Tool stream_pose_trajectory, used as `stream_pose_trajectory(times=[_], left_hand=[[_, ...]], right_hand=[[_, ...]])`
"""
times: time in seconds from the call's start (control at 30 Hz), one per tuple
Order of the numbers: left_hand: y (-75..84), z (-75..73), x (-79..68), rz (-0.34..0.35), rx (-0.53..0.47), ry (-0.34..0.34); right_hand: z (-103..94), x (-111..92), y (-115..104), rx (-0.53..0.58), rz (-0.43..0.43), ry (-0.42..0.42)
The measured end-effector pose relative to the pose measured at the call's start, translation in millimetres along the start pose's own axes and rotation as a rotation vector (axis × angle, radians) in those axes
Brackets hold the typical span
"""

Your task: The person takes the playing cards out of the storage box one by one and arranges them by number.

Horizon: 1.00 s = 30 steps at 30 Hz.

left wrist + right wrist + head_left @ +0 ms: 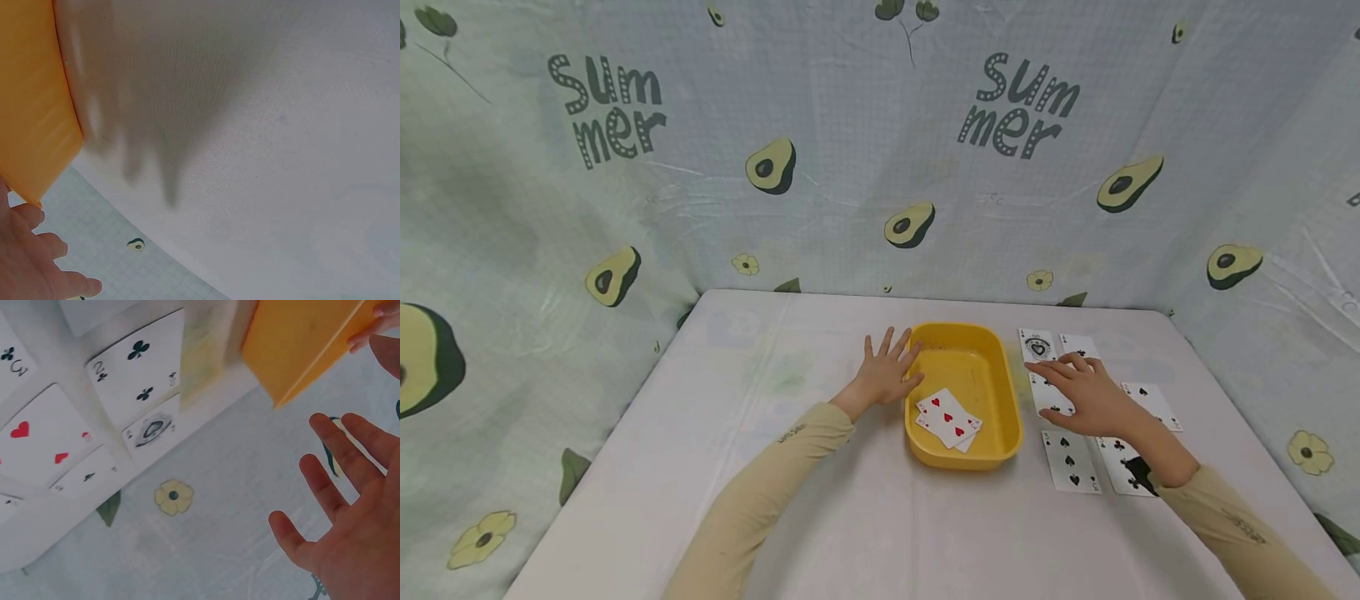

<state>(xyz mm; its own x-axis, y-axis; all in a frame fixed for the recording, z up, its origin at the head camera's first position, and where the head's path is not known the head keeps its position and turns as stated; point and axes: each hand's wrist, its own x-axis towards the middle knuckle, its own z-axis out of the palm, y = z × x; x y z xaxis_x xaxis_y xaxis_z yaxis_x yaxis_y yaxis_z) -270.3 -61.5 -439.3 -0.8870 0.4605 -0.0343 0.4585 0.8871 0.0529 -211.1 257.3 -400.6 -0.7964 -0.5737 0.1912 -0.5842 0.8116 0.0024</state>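
My left hand (883, 375) is at the left rim of a yellow plastic tub (977, 358), its fingers spread. In the left wrist view its fingers lie by the tub's corner (37, 106). Inside the tub, a hearts playing card (950, 417) overlaps another card. My right hand (1093, 400) hovers with spread fingers and holds nothing. Below and around it, face-up cards lie in rows: an ace (1037, 343), a two of clubs (139, 369), a spades card with three pips (1071, 461) and a clubs card (1122, 467). A hearts card (44, 437), seen in the right wrist view, is hidden by that hand in the head view.
Another card (1152, 404) lies right of the right hand, and one more (1077, 342) behind it. A pale cloth covers the table (820, 517). Avocado-printed fabric (850, 125) hangs behind and at both sides.
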Motion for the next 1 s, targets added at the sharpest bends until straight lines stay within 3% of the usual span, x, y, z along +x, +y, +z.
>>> stream_pose_trajectory(times=[0.37, 1.0], left_hand=[[-0.2, -0.6, -0.8, 0.008, -0.016, 0.009], [0.7, 1.0, -0.9, -0.013, 0.012, -0.004]], right_hand=[[11.7, 31, -23, 0.036, -0.064, -0.054], [43.0, 55, -52, 0.108, -0.177, -0.184]])
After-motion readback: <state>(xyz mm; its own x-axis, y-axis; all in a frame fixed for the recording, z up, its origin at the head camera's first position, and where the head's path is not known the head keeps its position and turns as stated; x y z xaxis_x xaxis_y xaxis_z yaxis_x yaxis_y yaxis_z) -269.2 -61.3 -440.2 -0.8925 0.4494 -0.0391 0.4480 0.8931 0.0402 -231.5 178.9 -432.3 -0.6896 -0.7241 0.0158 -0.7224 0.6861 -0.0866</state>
